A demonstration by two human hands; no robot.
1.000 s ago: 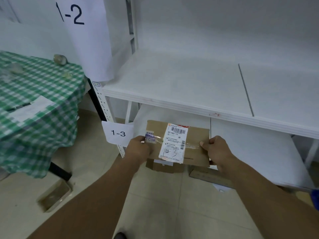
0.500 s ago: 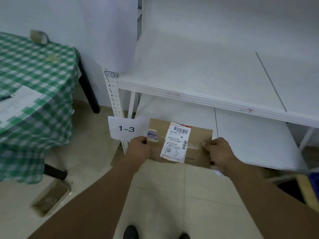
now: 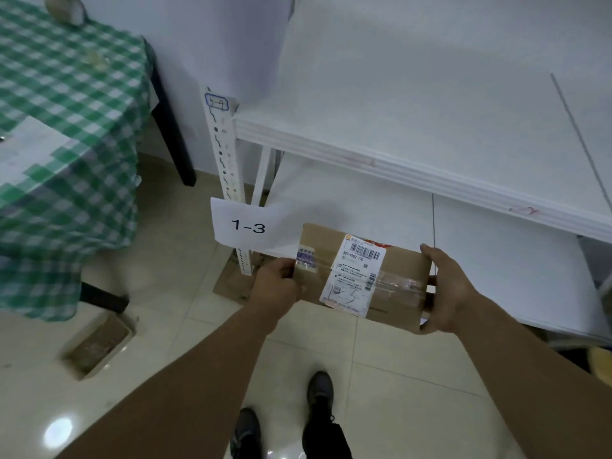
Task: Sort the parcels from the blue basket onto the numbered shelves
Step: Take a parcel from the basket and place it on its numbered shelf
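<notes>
The left grip is a bare hand closed on the left end of a brown cardboard parcel, its fingers curled at the near corner. The right grip is closed on the opposite end, with the thumb lying along the top far edge and the fingers wrapped round the side. The parcel lies flat between the two, top face up. That face carries a white shipping label with a barcode, and a strip of clear tape runs across the label toward the right end.

The parcel sits at the front edge of the lower shelf, its near side out over the floor; whether it rests on the board cannot be told. Just to its left hangs a paper sign reading 1-3, fixed to the white perforated upright. The upper shelf spans above. Flattened cardboard lies on the tiles by the foot of the upright. Two dark shoes stand below the arms. Well to the left is a surface under a green checked cloth.
</notes>
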